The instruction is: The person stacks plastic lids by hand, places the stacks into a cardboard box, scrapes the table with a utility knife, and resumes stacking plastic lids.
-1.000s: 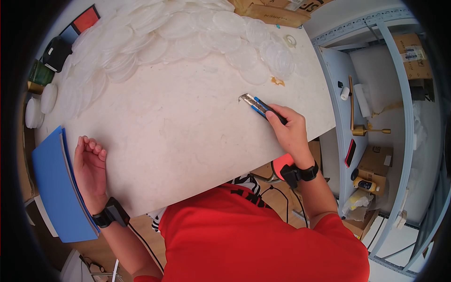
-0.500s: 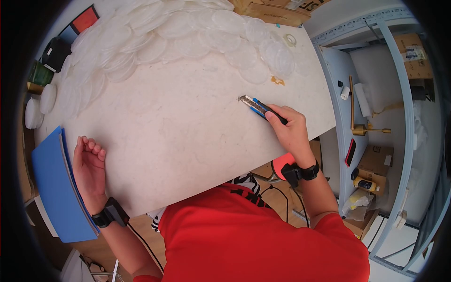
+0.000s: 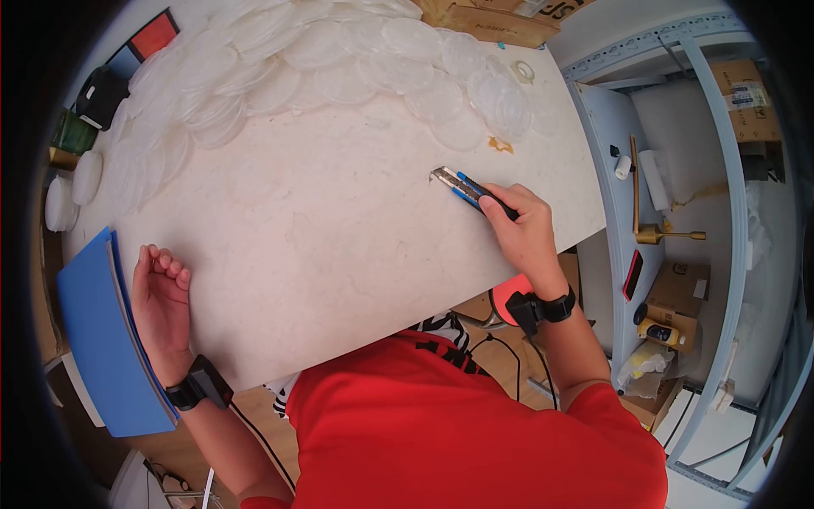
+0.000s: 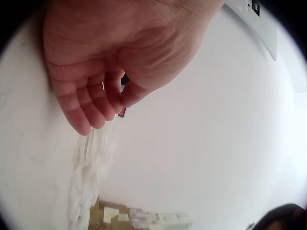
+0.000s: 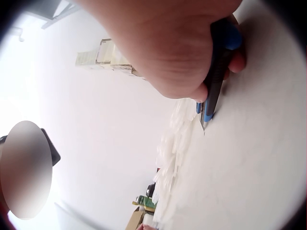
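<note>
My right hand [image 3: 527,233] grips a blue and black utility knife [image 3: 459,187] over the right part of the white table [image 3: 314,212]. Its metal tip points away and to the left; in the right wrist view the blade [image 5: 203,125] shows as a short sharp point near the tabletop. At the table's left edge lies my left hand [image 3: 167,305], resting on its side with the palm inward. Its fingers [image 4: 76,112] are loosely bent and hold nothing. Beside this hand is a blue folder [image 3: 110,339].
Many clear plastic discs, like round lids [image 3: 339,72], are heaped along the table's far side. A tape roll [image 3: 524,73] and an orange-brown scrap [image 3: 501,147] lie at the right. Cardboard boxes [image 3: 496,27] stand behind, and a metal shelf [image 3: 708,127] rises to the right.
</note>
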Available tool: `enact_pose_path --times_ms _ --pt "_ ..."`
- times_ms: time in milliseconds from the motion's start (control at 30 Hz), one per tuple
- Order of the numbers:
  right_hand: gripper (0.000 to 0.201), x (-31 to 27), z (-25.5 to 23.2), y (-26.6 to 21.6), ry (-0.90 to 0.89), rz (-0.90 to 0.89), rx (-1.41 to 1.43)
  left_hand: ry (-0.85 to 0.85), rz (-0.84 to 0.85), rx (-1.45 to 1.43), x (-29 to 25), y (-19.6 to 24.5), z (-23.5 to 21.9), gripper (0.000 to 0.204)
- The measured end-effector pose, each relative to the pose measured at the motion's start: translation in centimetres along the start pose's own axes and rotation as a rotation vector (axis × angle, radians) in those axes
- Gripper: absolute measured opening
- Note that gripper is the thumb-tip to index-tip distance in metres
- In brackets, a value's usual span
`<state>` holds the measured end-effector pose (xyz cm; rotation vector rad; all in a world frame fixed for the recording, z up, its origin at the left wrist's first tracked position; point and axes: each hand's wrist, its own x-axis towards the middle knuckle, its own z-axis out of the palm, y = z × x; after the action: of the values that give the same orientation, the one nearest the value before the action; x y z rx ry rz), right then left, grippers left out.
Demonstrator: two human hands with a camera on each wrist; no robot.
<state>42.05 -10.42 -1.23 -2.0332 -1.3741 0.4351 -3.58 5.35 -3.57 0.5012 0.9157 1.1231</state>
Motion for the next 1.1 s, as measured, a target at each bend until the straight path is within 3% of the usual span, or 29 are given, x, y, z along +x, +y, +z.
enact_pose_path --times_ms 1100 --pt "0.02 -1.2 0.3 0.2 0.041 -0.03 -0.029 -0.021 -0.008 -0.007 0.2 0.0 -0.2 0.017"
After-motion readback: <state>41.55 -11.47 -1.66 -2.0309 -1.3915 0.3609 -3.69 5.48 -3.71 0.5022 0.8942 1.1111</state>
